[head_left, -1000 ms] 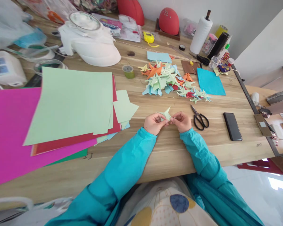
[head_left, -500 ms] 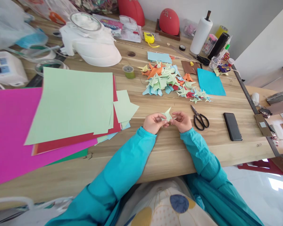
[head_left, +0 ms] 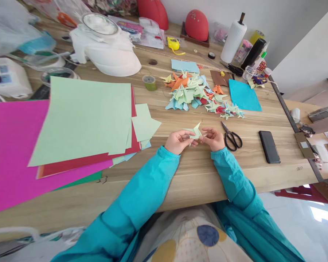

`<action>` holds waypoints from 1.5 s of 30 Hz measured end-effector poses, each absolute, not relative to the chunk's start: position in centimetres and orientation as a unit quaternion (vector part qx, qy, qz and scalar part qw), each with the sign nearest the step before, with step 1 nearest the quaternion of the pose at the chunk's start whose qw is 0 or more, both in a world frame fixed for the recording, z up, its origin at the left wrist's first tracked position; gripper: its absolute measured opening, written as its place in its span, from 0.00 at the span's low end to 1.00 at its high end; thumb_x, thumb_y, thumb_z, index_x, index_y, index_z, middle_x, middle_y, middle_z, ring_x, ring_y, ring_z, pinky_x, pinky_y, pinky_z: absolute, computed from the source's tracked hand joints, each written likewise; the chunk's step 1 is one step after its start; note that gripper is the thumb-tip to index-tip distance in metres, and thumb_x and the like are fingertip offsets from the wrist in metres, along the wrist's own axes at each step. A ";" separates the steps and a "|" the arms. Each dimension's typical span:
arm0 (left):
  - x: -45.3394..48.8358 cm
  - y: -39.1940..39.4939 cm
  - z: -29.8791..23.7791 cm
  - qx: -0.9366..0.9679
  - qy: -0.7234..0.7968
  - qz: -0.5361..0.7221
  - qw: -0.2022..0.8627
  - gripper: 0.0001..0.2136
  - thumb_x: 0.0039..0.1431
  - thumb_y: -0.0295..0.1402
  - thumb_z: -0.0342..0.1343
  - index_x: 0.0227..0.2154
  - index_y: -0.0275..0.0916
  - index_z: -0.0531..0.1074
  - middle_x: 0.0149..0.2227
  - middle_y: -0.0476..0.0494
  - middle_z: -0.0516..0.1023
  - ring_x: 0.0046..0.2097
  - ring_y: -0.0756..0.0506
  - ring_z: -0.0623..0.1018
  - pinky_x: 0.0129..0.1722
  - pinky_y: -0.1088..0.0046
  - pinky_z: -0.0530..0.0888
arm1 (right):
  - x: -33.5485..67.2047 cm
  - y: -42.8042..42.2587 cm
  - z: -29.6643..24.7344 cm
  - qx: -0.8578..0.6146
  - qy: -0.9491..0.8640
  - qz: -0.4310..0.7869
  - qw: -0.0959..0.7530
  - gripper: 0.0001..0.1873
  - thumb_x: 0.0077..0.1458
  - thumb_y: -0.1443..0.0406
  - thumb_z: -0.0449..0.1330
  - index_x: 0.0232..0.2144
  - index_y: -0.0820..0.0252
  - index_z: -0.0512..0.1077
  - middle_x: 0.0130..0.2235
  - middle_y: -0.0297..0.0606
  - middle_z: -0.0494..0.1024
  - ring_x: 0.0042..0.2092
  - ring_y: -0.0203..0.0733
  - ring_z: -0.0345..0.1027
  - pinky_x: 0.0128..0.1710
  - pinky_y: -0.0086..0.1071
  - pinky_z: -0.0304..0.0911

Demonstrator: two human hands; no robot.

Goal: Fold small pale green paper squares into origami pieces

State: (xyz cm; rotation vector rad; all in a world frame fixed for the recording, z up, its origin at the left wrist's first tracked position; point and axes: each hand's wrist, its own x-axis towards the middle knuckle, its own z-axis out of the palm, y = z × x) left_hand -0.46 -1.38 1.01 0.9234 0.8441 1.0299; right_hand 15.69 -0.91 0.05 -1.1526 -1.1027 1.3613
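Between my two hands, just above the wooden table, is a small pale green folded paper piece (head_left: 196, 132) with a pointed tip sticking up. My left hand (head_left: 179, 142) pinches its left side between thumb and fingers. On the other side, the fingertips of my right hand (head_left: 213, 139) are closed on its right edge. Scissors (head_left: 231, 139) with black handles lie just right of my right hand. Beyond my hands sits a heap of folded paper shapes (head_left: 186, 92) in green, orange, blue and red.
At left, large coloured sheets (head_left: 84, 116) lie stacked, with small green squares (head_left: 146, 127) beside them. A phone (head_left: 269, 146) lies at right. Turquoise paper (head_left: 244, 95), a tape roll (head_left: 149, 83), a white cap (head_left: 109, 54) and a yellow tape measure (head_left: 173, 43) lie farther back.
Both hands have shifted slightly to the right with the paper piece. My right hand has drawn a little away from my left, and the piece's raised tip leans more to the right.
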 end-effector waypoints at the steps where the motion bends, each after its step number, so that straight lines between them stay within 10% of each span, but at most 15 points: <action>1: -0.5 -1.3 1.0 0.415 0.377 0.459 0.689 0.16 0.37 0.34 0.64 0.30 0.32 0.71 0.24 0.43 0.77 0.27 0.43 0.78 0.30 0.65 0.76 | 15.7 -0.9 0.1 -0.474 -0.456 0.565 0.499 0.26 0.31 0.59 0.68 0.35 0.62 0.66 0.21 0.30 0.74 0.21 0.33 0.67 0.25 0.30 0.66; 45: -0.2 -1.2 0.9 0.494 0.426 0.469 0.596 0.11 0.38 0.33 0.62 0.26 0.33 0.72 0.18 0.50 0.72 0.22 0.51 0.73 0.24 0.75 0.71 | 15.2 -1.2 0.4 -0.481 -0.436 0.607 0.459 0.21 0.27 0.62 0.70 0.28 0.64 0.72 0.20 0.34 0.76 0.22 0.37 0.70 0.22 0.29 0.67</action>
